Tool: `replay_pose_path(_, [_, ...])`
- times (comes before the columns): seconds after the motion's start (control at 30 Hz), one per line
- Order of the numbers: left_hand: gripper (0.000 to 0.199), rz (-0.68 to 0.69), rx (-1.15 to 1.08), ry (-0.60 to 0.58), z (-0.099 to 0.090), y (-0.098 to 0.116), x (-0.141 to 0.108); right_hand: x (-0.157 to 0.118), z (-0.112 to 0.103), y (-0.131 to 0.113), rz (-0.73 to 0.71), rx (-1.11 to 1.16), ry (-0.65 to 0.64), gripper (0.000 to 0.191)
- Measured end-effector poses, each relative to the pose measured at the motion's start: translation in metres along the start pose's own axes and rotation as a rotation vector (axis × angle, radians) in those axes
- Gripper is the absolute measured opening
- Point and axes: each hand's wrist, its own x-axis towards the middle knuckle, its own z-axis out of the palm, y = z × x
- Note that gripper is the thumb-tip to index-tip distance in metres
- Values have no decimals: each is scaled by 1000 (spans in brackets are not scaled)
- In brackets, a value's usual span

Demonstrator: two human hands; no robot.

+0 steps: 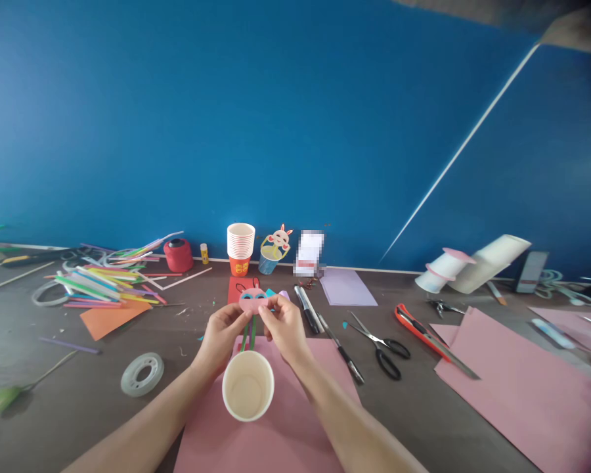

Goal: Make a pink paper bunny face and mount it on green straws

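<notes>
Between both hands is a pink paper face cutout [249, 304] with two blue-ringed eye shapes and dark red loops at its top. My left hand [220, 334] pinches its left edge, my right hand [285, 326] its right edge. Two green strips [249, 334] run down from the cutout toward a white paper cup [247, 387]; whether they are joined to the cup I cannot tell. With its mouth turned up toward me, the cup rests over a pink paper sheet [266, 450], just below my hands.
Scissors [384, 345], a red utility knife [423, 333] and several pens [309, 309] lie to the right. Leftward are a tape roll [142, 374] and a pile of colored straws [103, 286]. Stacked cups [241, 246] and a decorated cup [270, 258] stand by the blue wall.
</notes>
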Motion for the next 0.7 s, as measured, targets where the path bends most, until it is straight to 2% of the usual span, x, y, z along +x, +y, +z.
replay_pose_path(0.33, [24,-20,-31,-1,1,2,-2,-2,1,0,15,-50,-36,19])
replay_pose_path(0.57, [28,-9,-57,110,-7,-8,4,-1,1,4,58,-78,-101,20])
replay_pose_path(0.7, [32,-7,-71,166,-15,-12,8,1,-8,-7,60,-65,-121,25])
